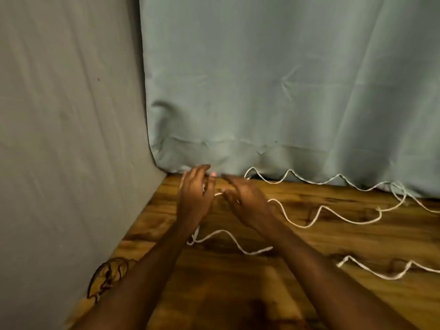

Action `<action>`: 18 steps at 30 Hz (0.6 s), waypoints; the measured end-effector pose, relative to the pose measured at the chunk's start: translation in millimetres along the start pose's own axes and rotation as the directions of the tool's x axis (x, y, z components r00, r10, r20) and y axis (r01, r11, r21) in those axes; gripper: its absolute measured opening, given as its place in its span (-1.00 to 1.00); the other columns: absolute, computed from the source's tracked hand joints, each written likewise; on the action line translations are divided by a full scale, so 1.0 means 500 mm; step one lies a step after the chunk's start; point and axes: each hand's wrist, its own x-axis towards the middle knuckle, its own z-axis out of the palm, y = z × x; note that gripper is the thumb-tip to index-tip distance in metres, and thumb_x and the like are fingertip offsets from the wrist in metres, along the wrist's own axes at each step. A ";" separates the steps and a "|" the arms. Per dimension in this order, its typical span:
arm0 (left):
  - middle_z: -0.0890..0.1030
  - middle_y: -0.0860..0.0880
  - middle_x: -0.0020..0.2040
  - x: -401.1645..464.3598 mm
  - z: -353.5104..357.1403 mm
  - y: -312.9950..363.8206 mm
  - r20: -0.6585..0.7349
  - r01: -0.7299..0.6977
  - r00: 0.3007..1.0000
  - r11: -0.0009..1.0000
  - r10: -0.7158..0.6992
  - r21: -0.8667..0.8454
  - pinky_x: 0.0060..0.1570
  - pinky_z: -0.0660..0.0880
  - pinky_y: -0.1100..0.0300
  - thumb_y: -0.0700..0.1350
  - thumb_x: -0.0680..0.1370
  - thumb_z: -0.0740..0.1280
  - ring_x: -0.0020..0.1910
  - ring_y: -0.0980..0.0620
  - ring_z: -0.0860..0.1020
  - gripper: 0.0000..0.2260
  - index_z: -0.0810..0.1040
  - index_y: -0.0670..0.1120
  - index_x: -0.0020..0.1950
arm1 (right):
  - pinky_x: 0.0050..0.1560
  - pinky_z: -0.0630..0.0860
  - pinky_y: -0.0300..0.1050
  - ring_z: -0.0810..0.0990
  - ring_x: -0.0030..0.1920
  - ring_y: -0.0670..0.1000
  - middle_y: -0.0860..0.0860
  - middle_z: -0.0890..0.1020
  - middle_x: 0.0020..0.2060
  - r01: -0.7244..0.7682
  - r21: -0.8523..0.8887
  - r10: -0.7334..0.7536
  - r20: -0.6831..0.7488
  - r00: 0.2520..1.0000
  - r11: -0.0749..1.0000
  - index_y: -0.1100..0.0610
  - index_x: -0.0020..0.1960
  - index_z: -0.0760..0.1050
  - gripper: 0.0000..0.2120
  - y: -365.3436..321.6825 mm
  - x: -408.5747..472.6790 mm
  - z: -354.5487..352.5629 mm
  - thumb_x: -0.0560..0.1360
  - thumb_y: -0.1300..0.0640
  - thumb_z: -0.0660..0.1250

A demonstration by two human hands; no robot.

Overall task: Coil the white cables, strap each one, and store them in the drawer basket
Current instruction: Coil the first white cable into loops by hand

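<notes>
Several white cables lie in waves on the wooden table (238, 294). My left hand (194, 196) and my right hand (245, 201) hover close together near the table's far left corner, palms facing each other. One white cable (321, 208) runs between them. It crosses my left palm, hangs down below that wrist to a loop on the table (214, 233), and passes through my right hand's thumb and fingers before trailing off to the right. A second white cable (289, 172) snakes along the foot of the curtain. A third white cable (381, 270) lies at the near right.
A grey-green curtain (285, 91) hangs behind the table and a grey cloth (59, 139) covers the left side. A tangle of thin dark cord (107, 277) lies at the table's left edge. No basket or strap is in view.
</notes>
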 end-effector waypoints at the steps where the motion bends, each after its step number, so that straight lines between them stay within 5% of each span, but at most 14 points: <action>1: 0.62 -0.07 0.19 -0.021 0.007 -0.026 0.007 0.048 0.999 0.999 -0.048 -0.015 0.23 0.45 0.03 0.10 0.65 0.14 0.21 -0.11 0.55 -0.62 0.59 -0.10 0.24 | 0.34 0.46 -0.02 0.56 0.36 0.09 0.06 0.61 0.37 0.027 0.062 -0.036 0.149 0.988 0.998 0.02 0.43 0.52 -0.59 0.009 -0.020 0.035 0.61 -0.01 0.30; 4: 0.61 -0.01 0.05 -0.074 0.009 -0.076 0.047 0.233 0.972 0.972 -0.232 -0.040 -0.02 0.41 0.13 0.11 0.69 0.10 0.06 -0.06 0.57 -0.65 0.59 -0.05 0.17 | 0.13 0.56 -0.07 0.64 0.17 -0.09 -0.11 0.68 0.23 0.013 0.116 -0.067 0.482 0.874 0.993 -0.11 0.31 0.58 -0.69 0.010 -0.080 0.110 0.58 -0.07 0.33; 8: 0.65 0.06 -0.04 -0.071 0.016 -0.089 -0.044 0.282 0.955 0.944 -0.293 -0.174 -0.06 0.53 0.08 0.23 0.64 0.06 -0.06 0.08 0.59 -0.55 0.63 -0.02 0.08 | 0.10 0.53 -0.17 0.63 0.10 -0.15 -0.14 0.70 0.16 -0.039 0.192 -0.031 0.352 0.936 0.981 -0.13 0.24 0.63 -0.76 0.048 -0.108 0.155 0.65 -0.10 0.27; 12: 0.65 0.13 -0.04 -0.081 0.051 -0.090 -0.088 0.205 0.965 0.923 -0.246 -0.326 -0.06 0.51 0.33 0.05 0.66 0.20 -0.04 0.18 0.60 -0.80 0.61 0.07 0.07 | -0.07 0.55 -0.11 0.67 -0.13 -0.17 -0.17 0.71 -0.18 -0.214 0.471 0.217 0.050 0.975 0.856 -0.13 -0.07 0.65 -0.81 0.091 -0.106 0.167 0.67 -0.05 0.31; 15: 0.64 0.16 0.09 -0.102 0.081 -0.101 -0.031 0.303 0.940 0.873 -0.340 -0.383 0.05 0.46 0.43 0.04 0.64 0.27 0.09 0.25 0.58 -0.81 0.60 0.04 0.17 | -0.12 0.47 -0.29 0.64 -0.19 -0.21 -0.26 0.67 -0.27 -0.238 0.583 0.291 0.002 0.957 0.777 -0.21 -0.18 0.62 -0.69 0.092 -0.098 0.166 0.67 0.10 0.33; 18: 0.69 0.16 -0.01 -0.086 0.094 -0.105 0.061 0.349 0.930 0.822 -0.361 -0.450 0.00 0.50 0.40 -0.02 0.63 0.25 0.02 0.23 0.62 -0.82 0.62 -0.01 0.12 | -0.21 0.40 -0.28 0.54 -0.29 -0.22 -0.25 0.58 -0.36 -0.241 0.604 0.300 0.002 0.954 0.760 -0.16 -0.26 0.54 -0.65 0.093 -0.096 0.172 0.67 0.12 0.32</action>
